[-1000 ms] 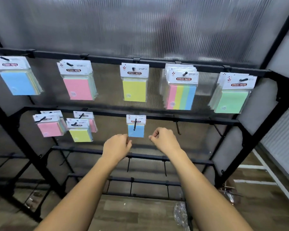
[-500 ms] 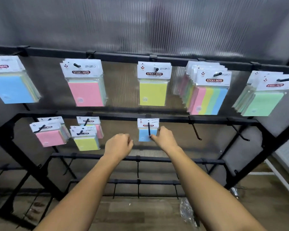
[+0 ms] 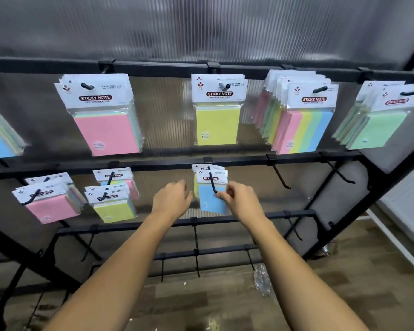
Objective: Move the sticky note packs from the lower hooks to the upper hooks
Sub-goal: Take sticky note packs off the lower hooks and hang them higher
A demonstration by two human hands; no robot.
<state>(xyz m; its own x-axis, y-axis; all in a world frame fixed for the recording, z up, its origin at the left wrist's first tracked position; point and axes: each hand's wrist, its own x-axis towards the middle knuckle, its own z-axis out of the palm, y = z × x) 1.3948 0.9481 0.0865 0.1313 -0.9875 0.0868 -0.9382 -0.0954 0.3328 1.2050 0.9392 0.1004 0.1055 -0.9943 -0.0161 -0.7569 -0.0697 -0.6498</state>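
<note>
A blue sticky note pack [image 3: 212, 199] hangs on the middle lower hook [image 3: 212, 183], with another pack behind it. My right hand [image 3: 239, 199] pinches the blue pack's right edge. My left hand [image 3: 171, 199] hovers just left of it, fingers curled, holding nothing. More packs hang on lower hooks at the left: pink [image 3: 49, 206], yellow-green [image 3: 112, 206] and one behind [image 3: 120, 180]. The upper hooks carry pink [image 3: 105, 130], yellow [image 3: 217, 123], multicolour [image 3: 304, 130] and green [image 3: 378, 130] packs.
The black metal rack [image 3: 249, 68] stands before a ribbed translucent wall. Two bare lower hooks [image 3: 281, 177] stick out at the right. Lower bars [image 3: 225, 216] with empty hooks run beneath my hands. A crumpled plastic wrapper [image 3: 261, 278] lies on the wood floor.
The view moved closer to the rack. My right hand reached forward and took hold of the blue pack's edge, tilting it. My left hand moved up beside the pack.
</note>
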